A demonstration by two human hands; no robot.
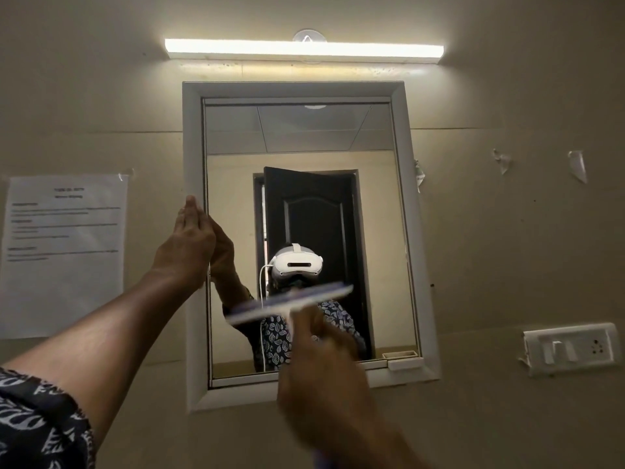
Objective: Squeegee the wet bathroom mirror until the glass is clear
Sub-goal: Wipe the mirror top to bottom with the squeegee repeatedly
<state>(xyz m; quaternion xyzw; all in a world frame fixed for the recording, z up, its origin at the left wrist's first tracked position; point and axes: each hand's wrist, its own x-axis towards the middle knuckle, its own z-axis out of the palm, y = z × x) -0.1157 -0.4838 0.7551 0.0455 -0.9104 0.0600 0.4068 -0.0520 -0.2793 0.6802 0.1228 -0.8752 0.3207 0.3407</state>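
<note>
A white-framed mirror hangs on the beige wall straight ahead. My left hand lies flat with straight fingers against the mirror's left frame edge. My right hand grips the handle of a squeegee, whose white and purple blade lies blurred and nearly level across the lower half of the glass. The handle's lower end is hidden by my hand. The glass reflects a dark door and a person wearing a white headset.
A lit tube light runs above the mirror. A printed paper sheet is taped to the wall at left. A white switch plate sits at lower right. Torn tape scraps cling to the right wall.
</note>
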